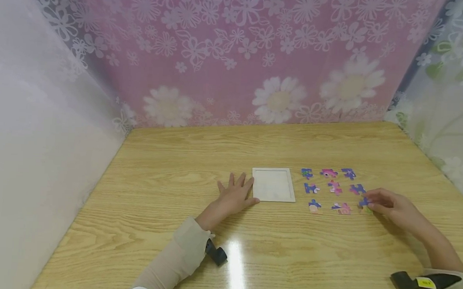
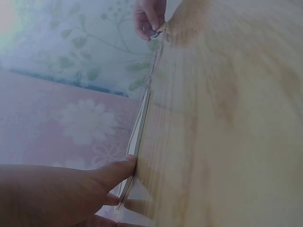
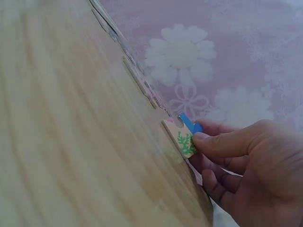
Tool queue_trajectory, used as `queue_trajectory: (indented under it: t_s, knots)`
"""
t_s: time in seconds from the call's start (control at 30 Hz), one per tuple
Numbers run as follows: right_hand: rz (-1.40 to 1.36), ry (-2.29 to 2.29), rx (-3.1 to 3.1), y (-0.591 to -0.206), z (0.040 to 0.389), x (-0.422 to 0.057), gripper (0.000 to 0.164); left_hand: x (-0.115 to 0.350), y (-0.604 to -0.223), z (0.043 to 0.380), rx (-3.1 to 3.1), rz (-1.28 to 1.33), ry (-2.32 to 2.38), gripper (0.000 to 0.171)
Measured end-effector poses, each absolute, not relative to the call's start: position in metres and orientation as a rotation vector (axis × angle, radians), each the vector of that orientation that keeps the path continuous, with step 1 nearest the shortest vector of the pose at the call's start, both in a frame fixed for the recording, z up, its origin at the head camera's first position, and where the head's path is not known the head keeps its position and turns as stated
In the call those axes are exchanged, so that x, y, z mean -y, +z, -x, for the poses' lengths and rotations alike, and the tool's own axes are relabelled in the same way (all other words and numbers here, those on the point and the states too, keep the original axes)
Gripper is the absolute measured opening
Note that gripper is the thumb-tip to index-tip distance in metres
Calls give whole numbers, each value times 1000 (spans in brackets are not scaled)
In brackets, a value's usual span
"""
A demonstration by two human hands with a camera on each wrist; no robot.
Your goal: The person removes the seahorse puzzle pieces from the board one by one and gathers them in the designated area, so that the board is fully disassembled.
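Observation:
With fingers spread, my left hand (image 1: 234,196) lies on the table at the left side of a white square puzzle frame (image 1: 254,185). Its thumb touches the frame's near left corner, and in the left wrist view the thumb (image 2: 122,169) rests on the frame's edge. At the right end of the loose pieces, my right hand (image 1: 394,209) pinches a jigsaw piece (image 3: 183,138) between thumb and fingers. That piece is blue and beige with a green plant print, and it stands tilted up from the table in the right wrist view.
Several other jigsaw pieces (image 1: 335,187) in blue, pink and beige lie apart in rough rows between the frame and my right hand. The wood-grain table (image 1: 166,180) meets a pink flowered curtain (image 1: 219,74) at the back. Pale coverings hang at both sides.

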State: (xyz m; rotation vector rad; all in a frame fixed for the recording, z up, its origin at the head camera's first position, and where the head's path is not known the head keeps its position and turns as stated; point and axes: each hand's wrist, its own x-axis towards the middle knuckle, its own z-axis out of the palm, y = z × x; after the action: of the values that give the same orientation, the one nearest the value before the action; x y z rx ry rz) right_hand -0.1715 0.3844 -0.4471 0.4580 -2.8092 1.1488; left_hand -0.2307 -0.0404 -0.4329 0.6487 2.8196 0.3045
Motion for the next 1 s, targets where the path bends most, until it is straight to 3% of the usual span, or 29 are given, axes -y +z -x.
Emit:
queue_trajectory:
  t_s: [1.0]
  knots:
    - [-479, 916, 2737, -452, 169, -382, 18, 40, -434, 232, -2820, -668, 320, 72]
